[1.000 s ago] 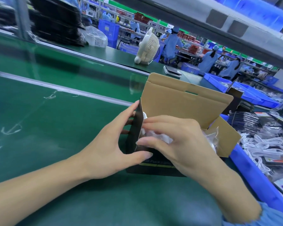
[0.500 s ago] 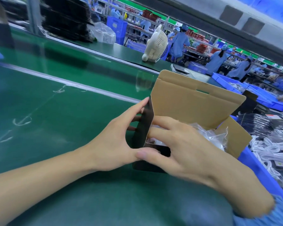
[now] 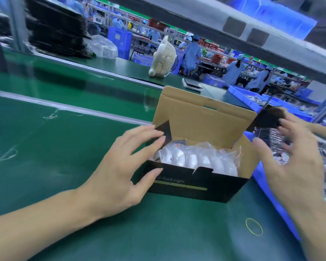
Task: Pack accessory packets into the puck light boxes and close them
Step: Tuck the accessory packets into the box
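Left hand [image 3: 119, 170] sits at the box's 9 o'clock, grip loose, fingers spread, fingertips touching the black side flap [image 3: 165, 129]. Right hand [image 3: 294, 166] hovers at 3 o'clock, fingers splayed, holding nothing. Puck light box [image 3: 196, 180] is mid-bench [image 3: 45, 147], lid up, bagged white contents inside, blurry.

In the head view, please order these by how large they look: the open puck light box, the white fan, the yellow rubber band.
1. Puck light box, clearly largest.
2. White fan, though it stands farther away, so its true size is unsure.
3. Yellow rubber band, smallest.
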The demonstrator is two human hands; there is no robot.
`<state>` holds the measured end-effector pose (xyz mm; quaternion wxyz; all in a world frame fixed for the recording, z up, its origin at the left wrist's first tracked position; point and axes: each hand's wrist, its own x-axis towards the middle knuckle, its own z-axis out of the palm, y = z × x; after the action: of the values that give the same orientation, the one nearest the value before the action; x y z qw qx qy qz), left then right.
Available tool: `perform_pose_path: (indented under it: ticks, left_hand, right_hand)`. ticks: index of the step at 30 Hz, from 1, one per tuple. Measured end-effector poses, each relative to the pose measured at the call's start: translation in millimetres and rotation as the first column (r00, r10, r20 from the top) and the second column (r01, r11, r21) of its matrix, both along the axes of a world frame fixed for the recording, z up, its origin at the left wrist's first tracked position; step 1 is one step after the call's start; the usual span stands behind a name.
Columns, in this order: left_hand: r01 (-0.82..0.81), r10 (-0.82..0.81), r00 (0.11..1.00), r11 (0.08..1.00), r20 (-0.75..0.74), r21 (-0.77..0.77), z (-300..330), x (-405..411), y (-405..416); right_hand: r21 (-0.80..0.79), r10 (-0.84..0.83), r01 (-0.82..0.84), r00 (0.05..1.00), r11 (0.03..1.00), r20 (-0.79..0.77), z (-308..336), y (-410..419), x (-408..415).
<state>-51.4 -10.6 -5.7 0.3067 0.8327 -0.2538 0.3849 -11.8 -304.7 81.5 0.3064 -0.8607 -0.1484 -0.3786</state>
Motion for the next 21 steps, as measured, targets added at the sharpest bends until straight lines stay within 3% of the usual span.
perform_pose_path:
  ticks: [2,3,10,14,18,21]
  left_hand:
    - [0.018,-0.017,1.000,0.999,-0.023,0.050,-3,-1,-5]
    - [0.016,-0.015,0.999,0.999,-0.029,0.052,-2,0,-7]
    - [0.011,-0.021,0.997,0.993,-0.078,-0.116,15,4,-10]
    - [0.020,-0.030,0.998,0.988,-0.064,-0.151,14,1,-9]
    - [0.003,-0.004,1.000,0.994,-0.006,-0.113,11,1,-9]
    - [0.038,-0.043,0.998,0.992,-0.041,-0.122,13,0,-5]
  right_hand:
    - [0.278,0.145,-0.052,0.934,0.959,-0.326,-22,-4,-2]
    - [0.329,0.221,-0.095,0.903,0.940,-0.368,-34,-3,-3]
    - [0.214,0.145,-0.107,0.974,0.971,-0.173,-52,1,-11]
    - [0.400,0.223,-0.164,0.969,0.902,-0.107,-63,5,-13]
    - [0.677,0.395,-0.247,0.916,0.693,-0.070,-67,0,-18]
    - [0.593,0.359,-0.269,0.932,0.759,-0.036,-71,2,-22]
